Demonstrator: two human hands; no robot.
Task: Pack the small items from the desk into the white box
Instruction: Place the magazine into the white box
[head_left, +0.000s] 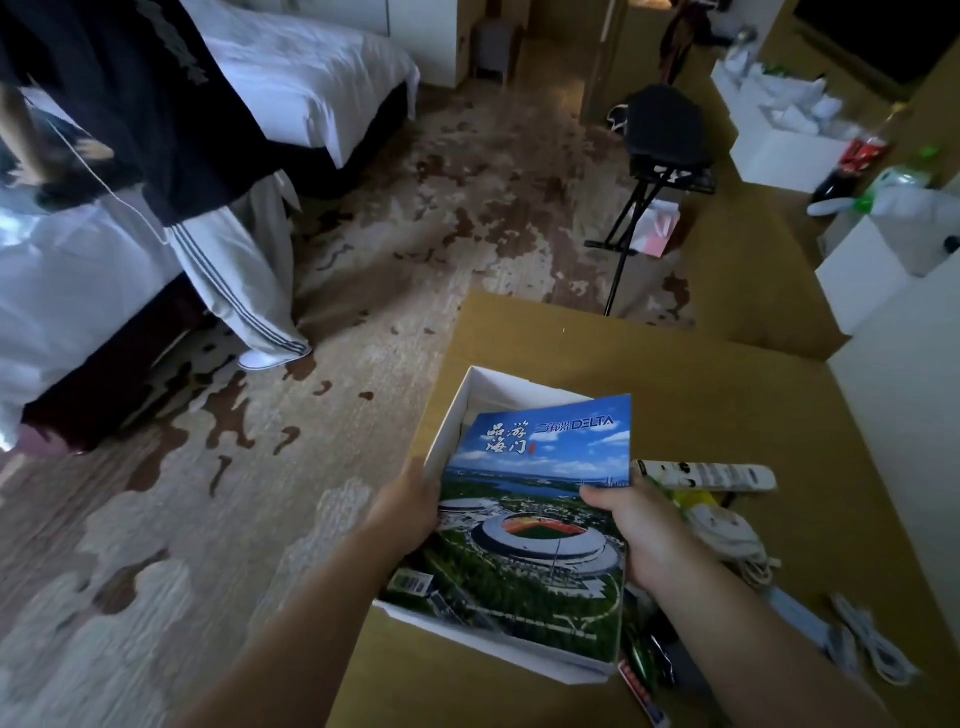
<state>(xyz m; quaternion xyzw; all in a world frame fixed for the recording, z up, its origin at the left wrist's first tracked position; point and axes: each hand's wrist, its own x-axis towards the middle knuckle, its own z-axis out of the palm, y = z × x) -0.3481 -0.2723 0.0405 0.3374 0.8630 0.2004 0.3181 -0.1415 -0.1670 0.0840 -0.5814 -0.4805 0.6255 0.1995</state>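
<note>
Tan table (675, 374) bearing the white box (511, 389), over which a stadium-cover magazine (535, 519) lies tilted, left grip (410, 514) and right grip (639, 525) each clasping an edge; next, probably: level, release, fetch the power strip (727, 475) alongside.

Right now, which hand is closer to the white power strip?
Right. The right hand grips the magazine's right edge, just left of the power strip; the left hand holds the opposite edge, by the white box's left wall.
</note>
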